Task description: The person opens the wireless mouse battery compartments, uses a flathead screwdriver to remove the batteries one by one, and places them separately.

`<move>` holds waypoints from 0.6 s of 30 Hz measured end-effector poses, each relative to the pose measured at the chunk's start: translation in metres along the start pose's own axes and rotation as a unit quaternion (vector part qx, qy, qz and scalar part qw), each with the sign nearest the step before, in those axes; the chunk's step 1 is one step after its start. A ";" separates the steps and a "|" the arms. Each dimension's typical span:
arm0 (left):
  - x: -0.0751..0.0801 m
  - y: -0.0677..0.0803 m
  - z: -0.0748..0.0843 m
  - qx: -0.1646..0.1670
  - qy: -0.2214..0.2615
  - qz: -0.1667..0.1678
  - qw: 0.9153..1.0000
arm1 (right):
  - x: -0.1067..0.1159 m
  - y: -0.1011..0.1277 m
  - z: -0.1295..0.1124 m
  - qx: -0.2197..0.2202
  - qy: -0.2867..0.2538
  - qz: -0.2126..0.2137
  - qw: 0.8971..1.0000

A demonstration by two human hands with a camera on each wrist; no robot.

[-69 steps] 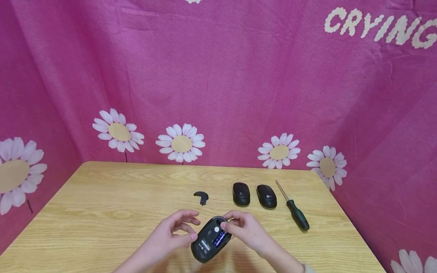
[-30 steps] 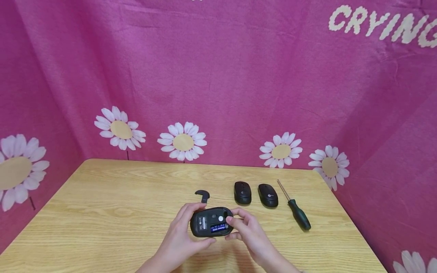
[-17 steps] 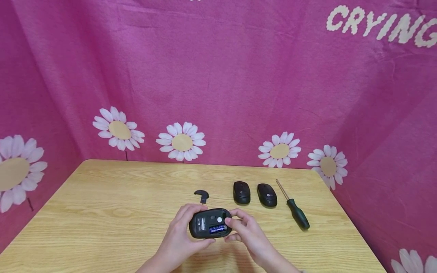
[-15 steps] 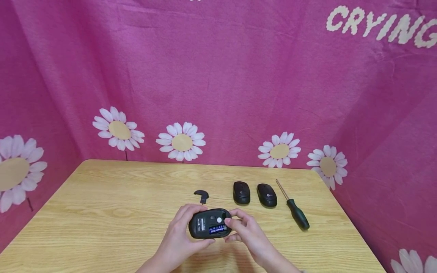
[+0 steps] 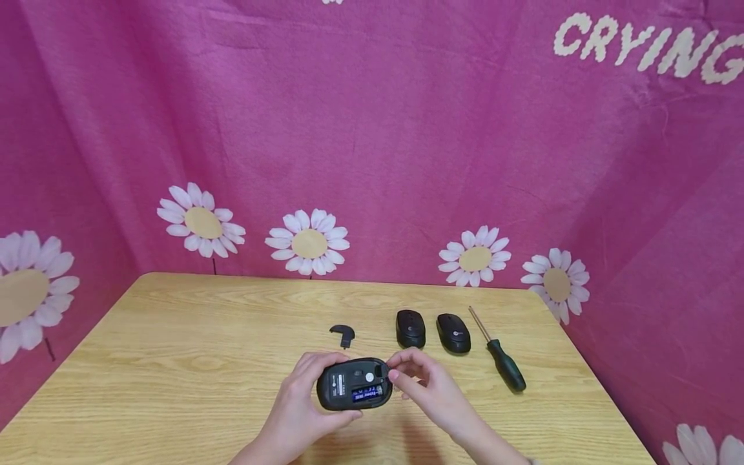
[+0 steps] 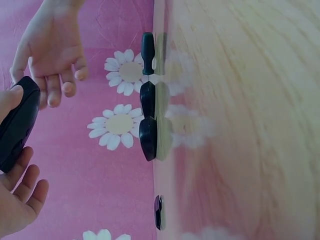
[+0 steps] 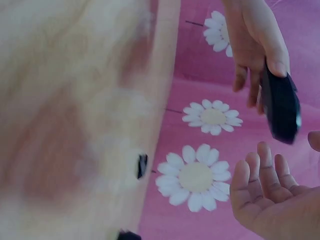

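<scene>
Head view: we hold an upturned mouse (image 5: 352,384) above the table (image 5: 174,374) — left hand (image 5: 299,403) gripping it, right hand (image 5: 427,387) beside, fingers loosely curled, empty. Cover (image 5: 343,334) off; battery still seated, by our judgement.

Left wrist: mouse (image 6: 17,125) in grip.

Right wrist: right hand (image 7: 270,200) open — mouse (image 7: 280,107) just apart.
</scene>
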State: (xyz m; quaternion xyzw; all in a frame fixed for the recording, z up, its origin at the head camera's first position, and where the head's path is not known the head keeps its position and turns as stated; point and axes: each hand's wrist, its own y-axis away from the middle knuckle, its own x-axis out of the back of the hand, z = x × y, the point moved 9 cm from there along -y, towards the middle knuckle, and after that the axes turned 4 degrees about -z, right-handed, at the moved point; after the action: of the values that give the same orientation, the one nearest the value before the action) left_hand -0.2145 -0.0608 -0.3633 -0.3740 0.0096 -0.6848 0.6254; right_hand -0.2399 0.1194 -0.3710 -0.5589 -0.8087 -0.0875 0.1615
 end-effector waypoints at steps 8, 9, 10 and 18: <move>0.004 0.003 -0.008 0.030 0.010 0.010 0.999 | 0.032 0.005 -0.023 0.057 0.121 0.076 0.988; 0.005 0.003 -0.008 0.026 0.008 0.011 1.000 | 0.036 0.006 -0.026 0.063 0.131 0.083 0.986; 0.005 0.003 -0.008 0.024 0.006 0.012 1.000 | 0.039 0.007 -0.029 0.072 0.140 0.090 0.983; 0.007 0.005 -0.012 0.040 0.007 0.000 0.999 | 0.069 0.011 -0.045 0.131 0.207 0.122 0.962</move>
State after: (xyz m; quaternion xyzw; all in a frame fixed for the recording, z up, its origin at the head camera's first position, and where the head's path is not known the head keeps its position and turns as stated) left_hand -0.2166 -0.0733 -0.3708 -0.3442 -0.0137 -0.6872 0.6397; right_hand -0.2449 0.1695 -0.3041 -0.5968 -0.6879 -0.0746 0.4062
